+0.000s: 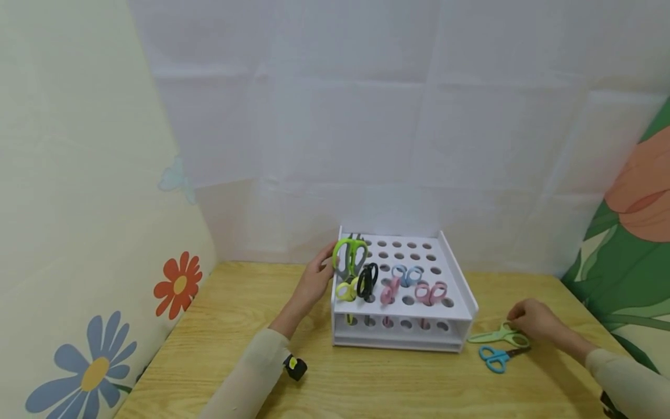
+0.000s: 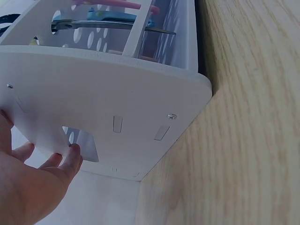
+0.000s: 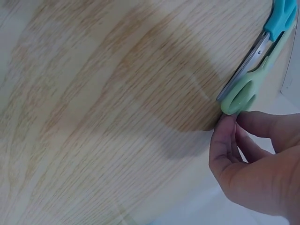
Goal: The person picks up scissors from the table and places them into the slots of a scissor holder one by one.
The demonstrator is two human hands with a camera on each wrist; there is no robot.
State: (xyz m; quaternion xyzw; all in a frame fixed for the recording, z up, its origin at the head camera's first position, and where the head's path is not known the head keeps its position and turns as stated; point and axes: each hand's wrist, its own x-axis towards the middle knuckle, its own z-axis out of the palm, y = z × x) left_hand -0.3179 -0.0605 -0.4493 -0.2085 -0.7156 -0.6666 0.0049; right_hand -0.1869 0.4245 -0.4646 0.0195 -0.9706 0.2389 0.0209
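Observation:
A white rack (image 1: pixel 398 308) with rows of round holes stands on the table, several scissors upright in it. My left hand (image 1: pixel 316 279) rests its fingertips on the rack's left side panel (image 2: pixel 108 103), beside a cut-out. Closest to it are the large green-and-grey scissors (image 1: pixel 350 256). At the right, my right hand (image 1: pixel 539 320) pinches the handle end of the light green scissors (image 3: pixel 241 96), which lie on the table. Blue scissors (image 1: pixel 494 358) with metal blades lie right beside them, nearer the table's front.
In the rack's front left stand yellow scissors (image 1: pixel 345 289) and black scissors (image 1: pixel 367 280). Pink scissors (image 1: pixel 431 293) and light blue scissors (image 1: pixel 407 274) stand further right. A white sheet (image 1: pixel 366 116) hangs behind the wooden table (image 1: pixel 392 384), with flowered cloths at both sides.

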